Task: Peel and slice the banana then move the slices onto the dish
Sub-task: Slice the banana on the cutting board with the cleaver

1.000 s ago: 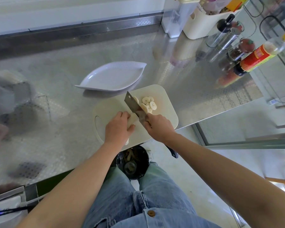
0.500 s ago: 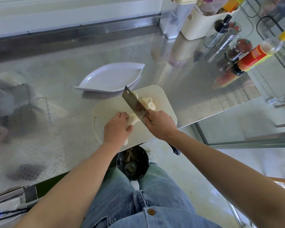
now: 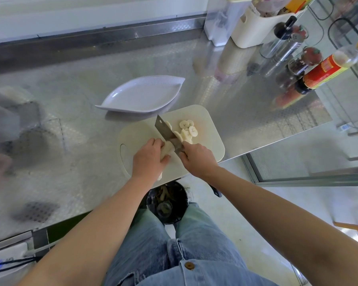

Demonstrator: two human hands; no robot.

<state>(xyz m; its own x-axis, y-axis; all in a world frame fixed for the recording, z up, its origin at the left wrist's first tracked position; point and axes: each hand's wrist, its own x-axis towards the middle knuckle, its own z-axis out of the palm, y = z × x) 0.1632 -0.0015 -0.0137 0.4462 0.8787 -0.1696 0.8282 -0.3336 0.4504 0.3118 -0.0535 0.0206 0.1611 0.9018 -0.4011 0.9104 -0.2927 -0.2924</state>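
The banana (image 3: 167,149), pinned lengthwise under our left hand (image 3: 150,159), points toward the cleaver (image 3: 168,133) our right hand (image 3: 196,158) grips.

no legible text (bottle label (image 3: 322,72) blurred)

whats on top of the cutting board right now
On the cutting board: a cluster of banana slices, the knife in the right hand, and the uncut banana under the left hand, which covers most of it.
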